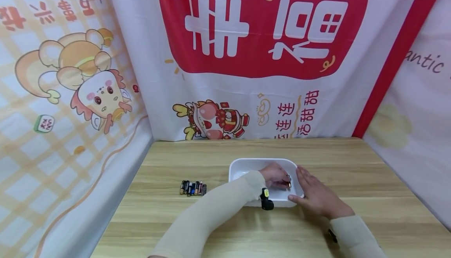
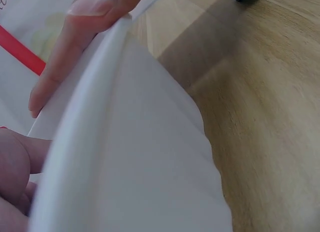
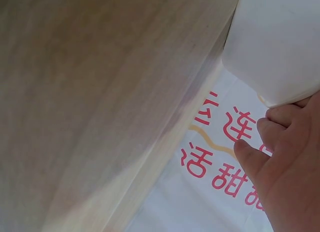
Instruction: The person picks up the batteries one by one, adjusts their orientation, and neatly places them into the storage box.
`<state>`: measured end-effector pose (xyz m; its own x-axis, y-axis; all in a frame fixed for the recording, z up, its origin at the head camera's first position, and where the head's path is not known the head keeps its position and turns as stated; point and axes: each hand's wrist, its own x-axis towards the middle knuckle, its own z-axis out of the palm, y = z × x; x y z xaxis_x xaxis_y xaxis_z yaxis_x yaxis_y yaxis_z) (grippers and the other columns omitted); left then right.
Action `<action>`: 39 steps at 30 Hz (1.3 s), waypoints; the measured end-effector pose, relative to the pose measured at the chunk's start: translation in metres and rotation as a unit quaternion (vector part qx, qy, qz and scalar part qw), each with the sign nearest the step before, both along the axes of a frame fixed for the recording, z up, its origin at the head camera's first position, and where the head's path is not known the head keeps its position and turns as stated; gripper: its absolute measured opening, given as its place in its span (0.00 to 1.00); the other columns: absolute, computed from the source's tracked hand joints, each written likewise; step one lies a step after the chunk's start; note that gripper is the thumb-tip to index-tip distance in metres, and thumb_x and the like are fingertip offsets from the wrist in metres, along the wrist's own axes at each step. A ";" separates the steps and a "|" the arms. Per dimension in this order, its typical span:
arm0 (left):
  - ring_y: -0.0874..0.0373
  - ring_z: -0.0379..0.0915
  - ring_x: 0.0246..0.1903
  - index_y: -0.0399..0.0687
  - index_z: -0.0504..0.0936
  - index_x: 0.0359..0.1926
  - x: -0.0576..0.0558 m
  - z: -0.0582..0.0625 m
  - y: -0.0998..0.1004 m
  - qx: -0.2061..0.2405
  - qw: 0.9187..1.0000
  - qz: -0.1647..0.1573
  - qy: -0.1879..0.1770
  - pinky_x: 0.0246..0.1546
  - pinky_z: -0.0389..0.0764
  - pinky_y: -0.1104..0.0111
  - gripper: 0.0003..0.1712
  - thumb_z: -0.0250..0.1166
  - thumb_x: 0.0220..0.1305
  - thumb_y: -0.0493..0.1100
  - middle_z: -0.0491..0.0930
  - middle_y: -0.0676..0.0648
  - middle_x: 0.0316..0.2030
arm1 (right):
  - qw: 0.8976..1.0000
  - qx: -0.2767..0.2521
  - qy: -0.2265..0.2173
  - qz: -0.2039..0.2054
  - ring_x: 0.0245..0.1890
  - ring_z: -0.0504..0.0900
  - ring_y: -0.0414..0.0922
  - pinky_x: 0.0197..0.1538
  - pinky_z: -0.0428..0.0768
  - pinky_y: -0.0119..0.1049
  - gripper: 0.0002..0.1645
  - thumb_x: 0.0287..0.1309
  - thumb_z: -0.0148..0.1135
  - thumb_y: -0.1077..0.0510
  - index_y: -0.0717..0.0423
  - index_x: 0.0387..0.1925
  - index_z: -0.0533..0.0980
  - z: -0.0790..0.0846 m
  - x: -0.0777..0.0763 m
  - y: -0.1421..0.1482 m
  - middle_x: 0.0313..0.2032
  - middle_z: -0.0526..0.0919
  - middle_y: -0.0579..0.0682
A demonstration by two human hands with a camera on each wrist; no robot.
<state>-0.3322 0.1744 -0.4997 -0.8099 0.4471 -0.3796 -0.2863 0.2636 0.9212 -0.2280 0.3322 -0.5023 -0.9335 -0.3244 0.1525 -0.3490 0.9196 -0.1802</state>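
Observation:
A white plastic tub (image 1: 246,166) stands on the wooden table. My left hand (image 1: 275,175) is down inside it with fingers curled, pinching a small battery (image 1: 289,184) near the tub's right wall; the fingers hide most of it. In the left wrist view, the tub's wall (image 2: 145,142) covers much of that hand. My right hand (image 1: 318,193) grips the tub's right front corner, thumb at the front rim and fingers along the right side. The right wrist view has those fingers (image 3: 272,132) against the tub's outer wall (image 3: 275,46).
Left of the tub, several batteries (image 1: 193,188) lie side by side in a row on the table (image 1: 190,152). A printed cloth (image 1: 267,105) hangs behind the table's back edge, and another printed cloth (image 1: 63,132) hangs at the left.

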 end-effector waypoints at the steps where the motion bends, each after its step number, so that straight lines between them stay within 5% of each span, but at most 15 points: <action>1: 0.52 0.79 0.23 0.29 0.82 0.33 0.000 0.001 0.001 -0.002 1.000 0.002 0.001 0.30 0.86 0.63 0.02 0.65 0.57 0.26 0.83 0.38 0.27 | 1.000 -0.001 -0.002 -0.002 0.73 0.47 0.58 0.71 0.54 0.54 0.58 0.62 0.50 0.28 0.68 0.73 0.49 0.000 0.000 0.000 0.74 0.47 0.61; 10: 0.50 0.81 0.22 0.31 0.82 0.29 -0.003 -0.003 0.012 -0.035 0.999 0.038 -0.005 0.27 0.86 0.64 0.03 0.66 0.54 0.24 0.82 0.38 0.23 | 1.000 -0.002 -0.015 -0.006 0.73 0.46 0.57 0.71 0.54 0.55 0.59 0.62 0.49 0.27 0.67 0.74 0.47 0.003 0.002 -0.001 0.75 0.45 0.60; 21: 0.50 0.77 0.17 0.34 0.81 0.25 -0.007 -0.012 0.020 -0.046 0.998 0.017 0.026 0.18 0.83 0.64 0.07 0.67 0.48 0.21 0.81 0.37 0.20 | 1.000 -0.006 -0.022 -0.009 0.73 0.46 0.57 0.71 0.54 0.54 0.59 0.62 0.49 0.27 0.66 0.74 0.47 0.004 0.003 -0.004 0.75 0.45 0.60; 31: 0.52 0.76 0.14 0.33 0.80 0.23 -0.004 -0.015 0.027 -0.064 0.996 0.037 0.058 0.17 0.83 0.66 0.06 0.65 0.48 0.22 0.80 0.40 0.17 | 1.000 -0.004 -0.029 -0.009 0.73 0.45 0.57 0.72 0.53 0.54 0.58 0.62 0.49 0.27 0.66 0.74 0.46 0.004 0.001 -0.003 0.75 0.44 0.59; 39: 0.51 0.76 0.14 0.34 0.80 0.25 -0.011 -0.020 0.029 -0.046 0.997 0.037 0.047 0.17 0.83 0.65 0.08 0.65 0.46 0.21 0.80 0.38 0.19 | 1.000 -0.007 -0.023 -0.004 0.73 0.46 0.58 0.71 0.54 0.55 0.58 0.62 0.50 0.28 0.67 0.73 0.47 0.003 0.001 -0.001 0.75 0.45 0.60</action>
<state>-0.3428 0.2031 -0.5201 -0.8731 0.3514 -0.3379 -0.2220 0.3304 0.9174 -0.2274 0.3308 -0.4988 -0.9423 -0.3148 0.1141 -0.3325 0.9199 -0.2080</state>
